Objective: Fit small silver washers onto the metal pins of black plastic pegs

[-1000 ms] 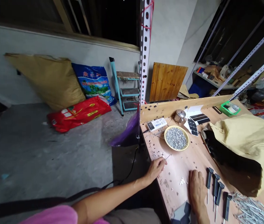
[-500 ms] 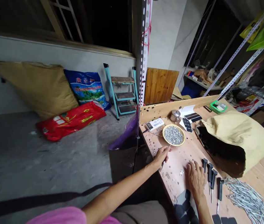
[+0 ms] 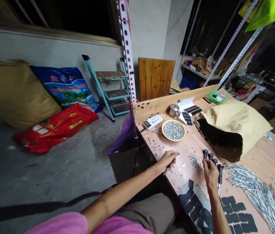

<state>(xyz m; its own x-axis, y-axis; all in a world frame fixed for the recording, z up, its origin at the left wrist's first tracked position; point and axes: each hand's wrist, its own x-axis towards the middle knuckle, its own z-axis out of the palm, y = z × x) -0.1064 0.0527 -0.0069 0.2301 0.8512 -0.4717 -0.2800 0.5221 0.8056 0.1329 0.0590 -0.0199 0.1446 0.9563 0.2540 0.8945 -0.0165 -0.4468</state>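
Note:
My left hand is closed around a slim tool whose light tip pokes out past the fingertips; a dark end shows below the palm. What kind of tool it is, I cannot make out. My right hand has thumb and fingers pinched together beside a loose pile of small metal nuts. Anything in that pinch is too small to tell. Black-headed pieces with metal shafts lie close by the right hand, partly covered by it. Beyond my left hand is a yellowish bowl full of similar small metal pieces.
Long metal rods lie heaped at the right. Black pads are spread near the front edge. A large tan sack lies open on the table. Behind the bowl are a metal pot and a white box.
My right hand has risen from lying spread on the table to a pinch, and the pile of nuts shows where it was. The view has shifted; my left hand keeps its tool.

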